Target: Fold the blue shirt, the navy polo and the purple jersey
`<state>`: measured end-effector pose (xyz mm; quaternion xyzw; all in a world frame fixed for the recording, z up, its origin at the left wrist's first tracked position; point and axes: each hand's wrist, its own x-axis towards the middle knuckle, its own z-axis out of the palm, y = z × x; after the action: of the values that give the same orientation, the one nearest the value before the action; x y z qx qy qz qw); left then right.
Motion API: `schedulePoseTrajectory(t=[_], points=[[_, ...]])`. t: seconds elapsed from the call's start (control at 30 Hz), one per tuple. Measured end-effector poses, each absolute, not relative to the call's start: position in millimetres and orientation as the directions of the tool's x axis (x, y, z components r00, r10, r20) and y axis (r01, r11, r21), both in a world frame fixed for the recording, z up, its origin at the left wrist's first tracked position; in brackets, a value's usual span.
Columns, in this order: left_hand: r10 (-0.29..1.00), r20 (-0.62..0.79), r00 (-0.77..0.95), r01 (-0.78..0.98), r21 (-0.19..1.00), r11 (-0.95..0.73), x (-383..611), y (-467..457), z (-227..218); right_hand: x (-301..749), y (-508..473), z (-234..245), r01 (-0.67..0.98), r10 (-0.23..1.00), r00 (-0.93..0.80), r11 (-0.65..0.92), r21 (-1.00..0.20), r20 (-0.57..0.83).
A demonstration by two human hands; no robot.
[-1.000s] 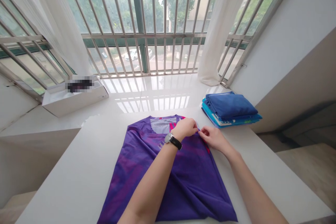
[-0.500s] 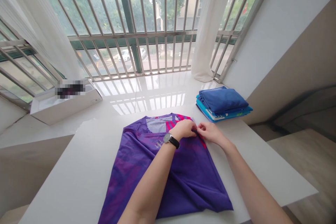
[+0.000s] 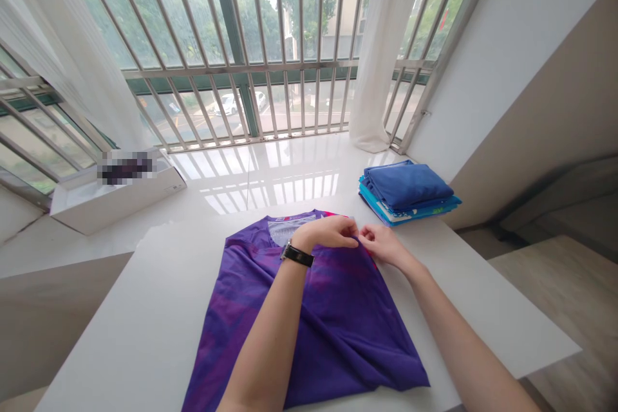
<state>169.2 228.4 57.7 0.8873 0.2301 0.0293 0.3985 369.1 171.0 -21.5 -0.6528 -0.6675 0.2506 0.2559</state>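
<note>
A purple jersey [image 3: 338, 335] with some pink near its right shoulder lies spread on the white table, neck opening toward the window and pale lining showing in the collar. Its sides are tucked inward, and creases run across the lower right. My left hand [image 3: 331, 232], with a black-strapped watch [image 3: 298, 254] on the wrist, reaches over the collar and pinches the jersey at the right shoulder edge. Close beside it, my right hand [image 3: 381, 244] has its fingers closed on the same edge. The fingers partly hide the cloth between them.
A stack of folded blue clothes [image 3: 410, 187] stands at the table's back right. On the left of the sill is a white box [image 3: 120, 199] with a blurred-out dark item. A white curtain [image 3: 371, 77] hangs by the barred window. The white table [image 3: 120, 335] ends at the right.
My left hand has turned, its wrist shifting left and slightly up. Purple cloth and my hand now cover most of the pink stripes at the shoulder. The right hand has barely moved.
</note>
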Motion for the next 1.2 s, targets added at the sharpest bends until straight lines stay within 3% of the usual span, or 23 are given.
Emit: schedulePoseTrajectory(t=[0.33, 0.57, 0.9, 1.07, 1.2], points=[[0.423, -0.160, 0.892, 0.389, 0.750, -0.535, 156, 236, 50, 365, 171, -22, 0.742, 0.991, -0.120, 0.128, -0.658, 0.057], [0.611, 0.148, 0.778, 0.271, 0.798, -0.539, 173, 238, 38, 378, 176, -29, 0.666, 0.970, -0.236, 0.205, -0.718, 0.058], [0.788, 0.189, 0.587, 0.541, 0.632, -0.555, 206, 229, -6, 386, 181, -27, 0.503, 0.966, -0.255, 0.160, -0.849, 0.031], [0.810, 0.214, 0.547, 0.570, 0.613, -0.547, 206, 228, -9, 385, 185, -25, 0.467, 0.991, -0.102, -0.033, -0.884, -0.091], [0.802, 0.210, 0.559, 0.575, 0.600, -0.557, 206, 226, 2, 379, 187, -32, 0.500, 0.999, -0.031, -0.007, -0.866, -0.026]])
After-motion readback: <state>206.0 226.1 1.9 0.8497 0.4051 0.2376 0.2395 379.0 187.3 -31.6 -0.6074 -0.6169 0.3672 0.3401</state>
